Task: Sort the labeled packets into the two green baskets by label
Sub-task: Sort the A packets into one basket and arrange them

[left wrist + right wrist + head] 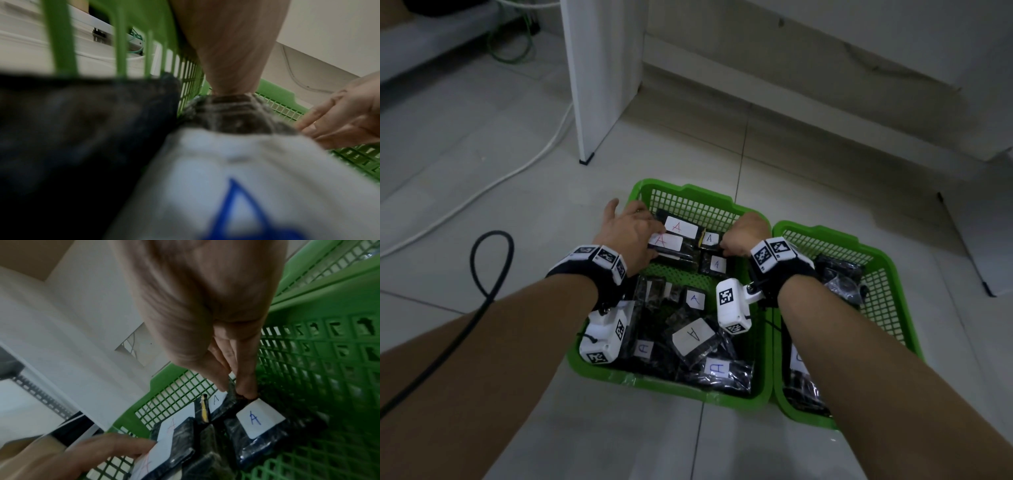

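Two hands in the left basket [690,192], far end — right hand [741,236] pinching the small A packet [709,238] by its right edge, left hand [631,229] with fingers on the red-A packet [666,242] just left of it; right basket [873,246] alongside.

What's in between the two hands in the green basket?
In the head view, between the left hand and the right hand lie black packets with white A labels: one large red-A packet and a small blue-A packet.
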Demonstrator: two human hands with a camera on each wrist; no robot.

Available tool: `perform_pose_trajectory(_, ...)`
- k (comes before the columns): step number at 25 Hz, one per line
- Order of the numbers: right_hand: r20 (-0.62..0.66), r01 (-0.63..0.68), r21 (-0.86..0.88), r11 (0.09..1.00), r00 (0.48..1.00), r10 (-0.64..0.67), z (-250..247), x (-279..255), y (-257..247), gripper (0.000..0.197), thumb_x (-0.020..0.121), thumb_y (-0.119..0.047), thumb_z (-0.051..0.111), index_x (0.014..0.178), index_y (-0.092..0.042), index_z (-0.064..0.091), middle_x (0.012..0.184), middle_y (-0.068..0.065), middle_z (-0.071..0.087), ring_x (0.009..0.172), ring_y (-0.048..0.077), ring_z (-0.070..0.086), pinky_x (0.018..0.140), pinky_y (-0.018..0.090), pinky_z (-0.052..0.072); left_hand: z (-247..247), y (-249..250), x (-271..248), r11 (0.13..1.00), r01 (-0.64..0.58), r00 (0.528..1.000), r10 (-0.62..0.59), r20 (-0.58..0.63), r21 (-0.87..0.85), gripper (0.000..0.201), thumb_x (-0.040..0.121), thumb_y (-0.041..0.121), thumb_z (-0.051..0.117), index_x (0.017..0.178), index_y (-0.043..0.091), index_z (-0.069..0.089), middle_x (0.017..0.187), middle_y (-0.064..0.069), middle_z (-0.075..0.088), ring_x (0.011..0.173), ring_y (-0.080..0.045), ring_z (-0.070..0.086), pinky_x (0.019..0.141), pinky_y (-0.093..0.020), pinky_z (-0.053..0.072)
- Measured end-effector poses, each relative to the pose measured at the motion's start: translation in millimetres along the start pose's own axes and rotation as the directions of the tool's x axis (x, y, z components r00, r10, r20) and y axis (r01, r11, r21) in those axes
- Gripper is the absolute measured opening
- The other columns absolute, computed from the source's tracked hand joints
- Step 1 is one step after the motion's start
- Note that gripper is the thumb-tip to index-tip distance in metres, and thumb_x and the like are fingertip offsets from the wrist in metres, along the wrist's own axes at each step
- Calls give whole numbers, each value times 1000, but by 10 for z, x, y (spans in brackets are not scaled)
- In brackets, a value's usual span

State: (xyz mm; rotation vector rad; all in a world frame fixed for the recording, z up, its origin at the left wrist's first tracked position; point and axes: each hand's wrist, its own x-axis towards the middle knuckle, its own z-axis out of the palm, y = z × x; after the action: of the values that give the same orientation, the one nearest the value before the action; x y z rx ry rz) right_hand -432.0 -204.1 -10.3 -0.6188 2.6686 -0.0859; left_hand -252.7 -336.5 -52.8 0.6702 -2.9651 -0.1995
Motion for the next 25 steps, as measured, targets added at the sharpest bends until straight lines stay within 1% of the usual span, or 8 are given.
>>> perform_pose_trajectory(3, -51, 81, 26, 996, 996, -80, 3, -85, 4, 14, 79, -14, 78, 84, -3, 72, 78, 3, 69, 64, 15, 65, 43, 23, 51, 6, 0, 3, 1000, -1, 1000, 1, 4, 0, 48, 83, 45, 69, 128, 35, 58, 132, 10, 56, 139, -15, 28, 118, -56, 10)
perform_pose_trajectory(5, 17, 144, 68, 987, 989, -145, -5, -210, 9, 13, 80, -10, 81, 89, -3, 76, 86, 8, 76, 71, 20, 74, 61, 34, 63, 6, -3, 4, 1000, -3, 1000, 3, 3, 1, 48, 83, 46, 69, 128, 35, 59, 132, 10, 56, 139, -15, 28, 118, -56, 10)
perform_pose_trajectory(10, 323, 421, -146, 895, 876, -359, 237, -651, -14, 40, 74, -18, 89, 108, -6, 73, 107, 8, 72, 90, 25, 70, 80, 38, 62, -1, 6, 7, 1000, -2, 1000, 2, -10, -8, 48, 81, 44, 70, 127, 34, 60, 128, 9, 58, 138, -15, 29, 117, -55, 9)
perform_pose_trajectory(14, 339, 441, -202, 874, 869, -360, 293, -640, -11, 35, 70, -24, 92, 89, -1, 72, 92, 12, 72, 79, 25, 68, 66, 33, 56, 0, 1, -1, 1000, -4, 1000, 4, -5, -11, 49, 81, 43, 71, 128, 34, 59, 128, 10, 58, 137, -14, 29, 117, -55, 9)
perform_pose_trajectory(17, 354, 438, -127, 890, 858, -372, 85, -623, 54, 23, 83, -16, 82, 100, -2, 75, 97, 9, 75, 79, 20, 69, 61, 29, 55, 6, -8, -3, 1000, -5, 1000, 5, -18, -25, 49, 80, 42, 72, 127, 34, 60, 128, 9, 59, 138, -16, 29, 117, -56, 10)
perform_pose_trajectory(20, 152, 351, -46, 935, 928, -341, -299, -410, 123, 14, 86, -12, 77, 100, -12, 76, 91, 0, 72, 74, 14, 66, 60, 22, 52, 1, -10, -6, 1000, -1, 1000, 1, 4, -9, 49, 81, 43, 70, 128, 35, 59, 129, 10, 58, 139, -16, 28, 117, -55, 9)
perform_pose_trajectory(22, -84, 310, -226, 924, 938, -335, -472, -202, 137, 14, 82, -11, 77, 95, -17, 78, 94, 1, 73, 80, 20, 68, 72, 30, 57, 11, -7, 9, 1000, 0, 1000, 0, 2, -17, 49, 81, 44, 69, 128, 36, 58, 129, 10, 57, 139, -15, 27, 117, -55, 8)
perform_pose_trajectory(25, -84, 293, -381, 877, 934, -349, -407, -62, 69, 21, 85, -5, 69, 104, -11, 73, 101, 9, 70, 83, 26, 65, 76, 34, 57, 14, -12, 11, 1000, 4, 1000, -4, 7, -10, 49, 82, 45, 68, 129, 37, 58, 131, 11, 57, 139, -14, 26, 117, -56, 9)
